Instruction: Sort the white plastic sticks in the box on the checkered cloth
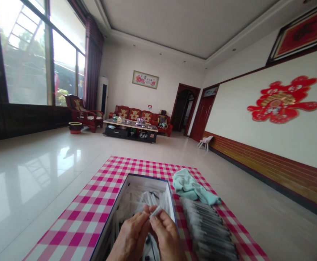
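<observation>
Both of my hands meet over an open box (108,222) with white inner walls and a dark blue edge. My left hand (132,232) has its fingers pinched at the near end of a small translucent plastic piece (155,211). Thumb and fingers of my right hand (166,232) close on the same piece. Inside the box lie several clear plastic sleeves (150,198) and some dark slim parts. To the right of the box is a blurred row of dark pens or sticks in clear sleeves (208,230).
A crumpled mint-green cloth (191,186) lies behind the row, on the pink-and-white checked tablecloth (82,214). Farther off stand a low coffee table (131,125), a red wooden sofa, an armchair (86,114) and a small white chair (205,142).
</observation>
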A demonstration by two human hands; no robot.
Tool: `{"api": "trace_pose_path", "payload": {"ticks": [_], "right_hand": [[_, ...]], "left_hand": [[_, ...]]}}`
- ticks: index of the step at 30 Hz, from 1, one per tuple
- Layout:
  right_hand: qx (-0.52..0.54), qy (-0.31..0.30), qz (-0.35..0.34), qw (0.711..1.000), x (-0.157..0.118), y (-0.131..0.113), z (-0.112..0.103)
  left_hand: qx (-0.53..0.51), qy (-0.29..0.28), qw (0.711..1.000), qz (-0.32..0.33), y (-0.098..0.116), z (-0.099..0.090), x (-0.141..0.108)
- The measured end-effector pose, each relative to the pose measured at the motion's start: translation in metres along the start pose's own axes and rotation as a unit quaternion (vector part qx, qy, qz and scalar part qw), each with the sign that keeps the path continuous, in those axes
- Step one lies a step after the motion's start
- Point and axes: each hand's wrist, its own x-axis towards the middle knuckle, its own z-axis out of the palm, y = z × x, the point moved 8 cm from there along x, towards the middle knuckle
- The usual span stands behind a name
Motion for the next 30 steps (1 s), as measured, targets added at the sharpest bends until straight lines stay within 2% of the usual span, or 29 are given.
{"api": "trace_pose_path", "payload": {"ticks": [2, 4, 8, 10, 11, 13, 14, 16, 20, 24, 27, 30], "right_hand": [[-0.018, 0.019, -0.008, 1.0, 0.002, -0.007, -0.004], [-0.037, 0.041, -0.032, 0.998, 0.003, -0.026, -0.012], [-0.085, 0.063, -0.126, 0.986, 0.001, -0.096, -0.034], [-0.19, 0.069, -0.177, 0.963, -0.005, -0.134, -0.047], [-0.259, 0.072, -0.182, 0.946, -0.007, -0.147, -0.056], [-0.397, 0.078, -0.191, 0.895, -0.01, -0.163, -0.073], [-0.466, 0.066, -0.206, 0.858, -0.012, -0.165, -0.08], [-0.571, 0.028, -0.199, 0.796, -0.011, -0.152, -0.097], [-0.665, 0.032, -0.163, 0.728, -0.009, -0.114, -0.141], [-0.743, 0.021, -0.123, 0.658, -0.012, -0.088, -0.157], [-0.769, 0.016, -0.112, 0.629, -0.013, -0.083, -0.158], [-0.769, 0.019, -0.115, 0.628, -0.013, -0.082, -0.159]], "left_hand": [[0.027, 0.002, 1.0, 0.007, 0.001, -0.001, -0.001], [0.063, 0.022, 0.998, 0.01, -0.001, -0.003, -0.003], [0.123, 0.08, 0.989, -0.001, -0.015, -0.011, -0.007], [0.138, 0.082, 0.987, -0.007, -0.024, -0.011, -0.008], [0.145, 0.082, 0.986, -0.01, -0.027, -0.01, -0.008], [0.149, 0.081, 0.986, -0.006, -0.032, -0.008, -0.008], [0.149, 0.081, 0.985, -0.004, -0.033, -0.007, -0.008], [0.151, 0.083, 0.985, 0.0, -0.034, -0.006, -0.009], [0.156, 0.083, 0.984, 0.003, -0.033, -0.007, -0.009], [0.153, 0.088, 0.984, 0.01, -0.028, -0.012, -0.007], [0.151, 0.102, 0.983, 0.003, -0.026, -0.017, -0.006], [0.155, 0.099, 0.983, -0.003, -0.026, -0.018, -0.006]]}}
